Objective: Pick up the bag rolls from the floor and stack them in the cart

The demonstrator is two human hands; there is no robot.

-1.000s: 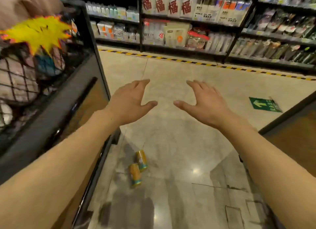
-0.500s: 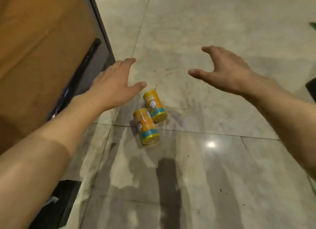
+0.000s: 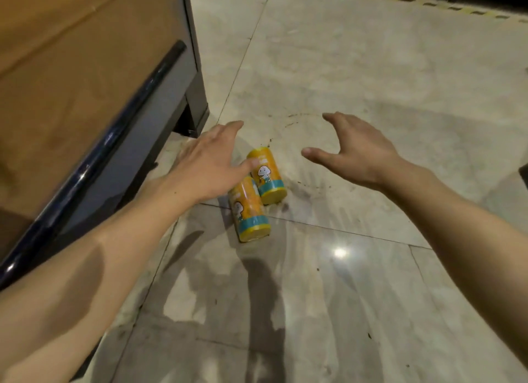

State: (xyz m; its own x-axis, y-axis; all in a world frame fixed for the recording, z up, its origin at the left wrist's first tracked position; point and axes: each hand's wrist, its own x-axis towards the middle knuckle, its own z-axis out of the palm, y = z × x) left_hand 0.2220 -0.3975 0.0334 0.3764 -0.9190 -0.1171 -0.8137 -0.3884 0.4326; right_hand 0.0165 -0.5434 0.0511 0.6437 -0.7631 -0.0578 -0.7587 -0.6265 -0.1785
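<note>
Left hand (image 3: 205, 165): fingers spread, over the far roll (image 3: 267, 175), contact unclear. Right hand (image 3: 354, 151): spread, empty, right of it. 2 rolls on floor (image 3: 371, 68), touching; near roll (image 3: 250, 211) beside cart (image 3: 160, 96). Risk: nudged cylinders may roll under the cart.

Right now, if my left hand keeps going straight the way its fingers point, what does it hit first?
Probably the farther bag roll: the left hand points up and right with its thumb already over that roll's top. Depth is unclear, so it may pass above and meet the floor.
</note>
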